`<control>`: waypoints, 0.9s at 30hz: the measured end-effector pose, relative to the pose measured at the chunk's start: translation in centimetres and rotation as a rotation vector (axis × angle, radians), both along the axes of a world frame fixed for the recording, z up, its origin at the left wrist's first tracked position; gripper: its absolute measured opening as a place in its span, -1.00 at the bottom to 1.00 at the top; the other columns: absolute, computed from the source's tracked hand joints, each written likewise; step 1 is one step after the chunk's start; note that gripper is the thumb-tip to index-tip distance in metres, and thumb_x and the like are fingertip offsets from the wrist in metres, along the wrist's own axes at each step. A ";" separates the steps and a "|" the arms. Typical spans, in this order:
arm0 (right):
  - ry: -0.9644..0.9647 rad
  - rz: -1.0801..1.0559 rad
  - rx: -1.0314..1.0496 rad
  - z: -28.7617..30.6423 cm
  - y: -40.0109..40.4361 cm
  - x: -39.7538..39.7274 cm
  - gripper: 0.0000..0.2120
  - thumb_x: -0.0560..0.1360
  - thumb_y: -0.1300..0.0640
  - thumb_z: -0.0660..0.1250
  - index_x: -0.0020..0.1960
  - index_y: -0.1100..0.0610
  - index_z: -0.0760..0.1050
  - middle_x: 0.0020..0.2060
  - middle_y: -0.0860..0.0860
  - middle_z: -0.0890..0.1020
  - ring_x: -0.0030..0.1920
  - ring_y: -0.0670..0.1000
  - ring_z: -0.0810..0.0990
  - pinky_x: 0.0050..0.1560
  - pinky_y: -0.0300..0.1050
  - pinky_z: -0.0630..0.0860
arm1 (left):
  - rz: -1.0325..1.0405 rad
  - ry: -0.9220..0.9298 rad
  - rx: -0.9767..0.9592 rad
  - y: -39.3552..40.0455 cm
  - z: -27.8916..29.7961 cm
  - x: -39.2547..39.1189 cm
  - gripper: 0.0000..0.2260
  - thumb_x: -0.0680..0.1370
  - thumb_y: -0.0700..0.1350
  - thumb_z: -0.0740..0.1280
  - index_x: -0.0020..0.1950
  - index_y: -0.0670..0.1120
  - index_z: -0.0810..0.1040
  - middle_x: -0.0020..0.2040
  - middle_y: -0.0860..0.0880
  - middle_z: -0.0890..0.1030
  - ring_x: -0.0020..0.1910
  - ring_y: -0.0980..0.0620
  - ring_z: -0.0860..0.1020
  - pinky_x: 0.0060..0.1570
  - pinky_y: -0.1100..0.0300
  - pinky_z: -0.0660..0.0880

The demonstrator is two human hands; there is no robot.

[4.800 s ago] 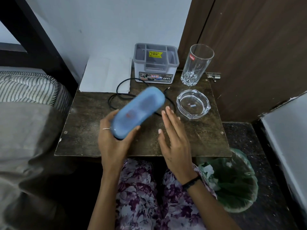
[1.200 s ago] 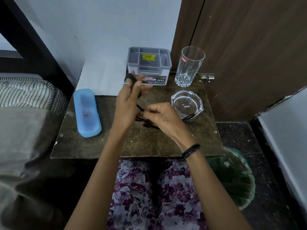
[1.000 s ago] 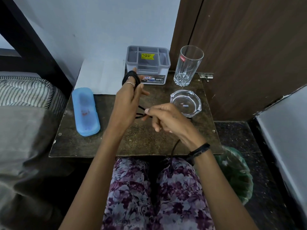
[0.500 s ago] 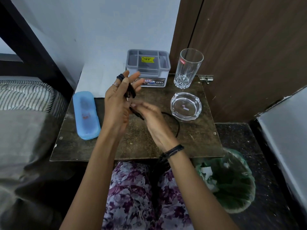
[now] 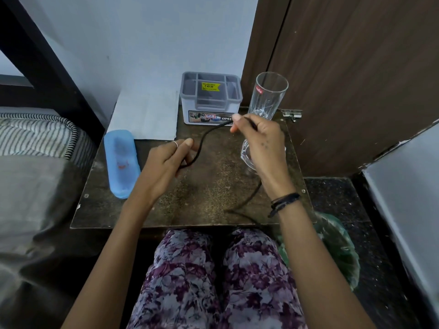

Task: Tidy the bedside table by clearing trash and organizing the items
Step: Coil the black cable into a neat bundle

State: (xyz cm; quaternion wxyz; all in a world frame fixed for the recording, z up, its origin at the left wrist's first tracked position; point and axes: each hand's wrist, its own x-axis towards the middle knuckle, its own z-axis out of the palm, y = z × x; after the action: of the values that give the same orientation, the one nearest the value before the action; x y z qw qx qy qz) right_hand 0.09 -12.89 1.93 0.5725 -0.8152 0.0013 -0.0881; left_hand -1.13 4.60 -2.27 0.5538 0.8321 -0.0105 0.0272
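Note:
A black cable (image 5: pixel 204 138) stretches between my two hands above the dark bedside table (image 5: pixel 194 198). My left hand (image 5: pixel 166 166) is closed around one part of the cable over the table's middle. My right hand (image 5: pixel 261 143) pinches the cable higher up, in front of the grey organizer box (image 5: pixel 211 100); the cable's tail runs under my right wrist to the table's front edge. A blue case (image 5: pixel 121 162) lies along the table's left side. The clear glass ashtray (image 5: pixel 247 153) is mostly hidden behind my right hand.
A tall empty drinking glass (image 5: pixel 268 96) stands at the back right beside the organizer. A white sheet of paper (image 5: pixel 147 119) lies at the back left. A green-lined bin (image 5: pixel 337 248) sits on the floor right of the table. The bed is on the left, a brown door behind.
The blue case went from my left hand to the table's left side. Since half a second ago my hands have moved apart, drawing the cable out; my right hand has risen toward the organizer.

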 end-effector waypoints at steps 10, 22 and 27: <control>-0.040 -0.072 -0.463 -2.4 1.4 1.7 -0.54 0.50 -0.21 0.24 -0.33 0.17 0.43 -0.50 0.01 0.39 -0.46 0.03 0.35 -0.46 -0.11 0.12 | -0.369 0.099 -0.665 -1.2 2.0 -1.5 -0.76 0.34 0.15 0.38 -0.26 -0.01 0.67 -0.63 0.13 0.35 -0.69 0.27 0.18 -0.62 0.40 0.12; -0.005 0.163 -0.502 -4.4 3.3 -3.7 -0.61 0.61 -0.01 0.11 -0.25 0.14 0.53 -0.56 -0.06 0.36 -0.45 0.04 0.43 -0.39 -0.10 0.23 | 0.199 0.009 -0.760 -3.5 0.8 1.7 -0.75 0.59 -0.22 0.19 0.04 0.08 0.57 -0.10 0.17 0.68 -0.01 0.13 0.61 0.05 0.29 0.49; -0.097 0.173 -0.524 -2.3 1.5 -2.4 -0.78 0.51 -0.06 0.30 -0.18 0.05 0.59 -0.53 -0.17 0.33 -0.49 -0.17 0.31 -0.39 -0.18 0.23 | 0.078 -0.036 -0.019 -2.9 -0.6 0.5 -0.80 0.60 -0.12 0.19 0.11 -0.20 0.49 -0.21 0.08 0.57 -0.28 0.14 0.55 -0.17 0.38 0.44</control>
State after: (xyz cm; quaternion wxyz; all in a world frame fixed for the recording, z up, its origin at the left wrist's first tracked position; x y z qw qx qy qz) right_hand -2.32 -11.43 -0.35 0.3471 -0.9273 -0.1187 -0.0751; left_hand -0.58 1.70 -2.88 0.5599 0.8260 0.0121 0.0638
